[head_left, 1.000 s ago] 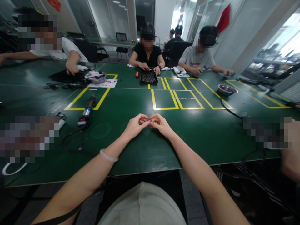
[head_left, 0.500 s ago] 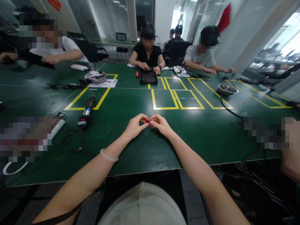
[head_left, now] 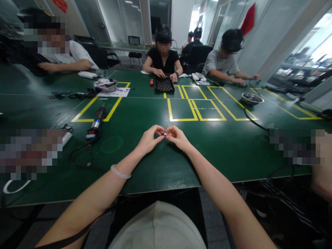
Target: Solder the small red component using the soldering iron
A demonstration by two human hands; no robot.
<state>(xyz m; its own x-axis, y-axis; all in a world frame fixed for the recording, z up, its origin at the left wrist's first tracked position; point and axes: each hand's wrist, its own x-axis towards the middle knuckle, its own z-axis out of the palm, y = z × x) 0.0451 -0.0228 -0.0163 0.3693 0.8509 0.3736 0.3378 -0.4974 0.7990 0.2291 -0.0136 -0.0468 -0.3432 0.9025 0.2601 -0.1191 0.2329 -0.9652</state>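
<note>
My left hand (head_left: pixel 149 139) and my right hand (head_left: pixel 176 137) meet fingertip to fingertip just above the green table (head_left: pixel 145 162). Between them they pinch a tiny red and dark part (head_left: pixel 165 133), too small to name. Both hands have fingers curled closed around it. A pale bangle (head_left: pixel 119 172) circles my left wrist.
A black and blue power tool (head_left: pixel 98 119) with a looping cable (head_left: pixel 80 155) lies to the left. Yellow tape boxes (head_left: pixel 197 110) mark the table ahead. A black tray (head_left: pixel 164 85) sits far across before a seated person. A metal bowl (head_left: pixel 251 99) stands right. Other people sit around.
My hands have stayed in place, only turning the small part slightly between the fingertips. The person at the far left has pulled their arm back.
</note>
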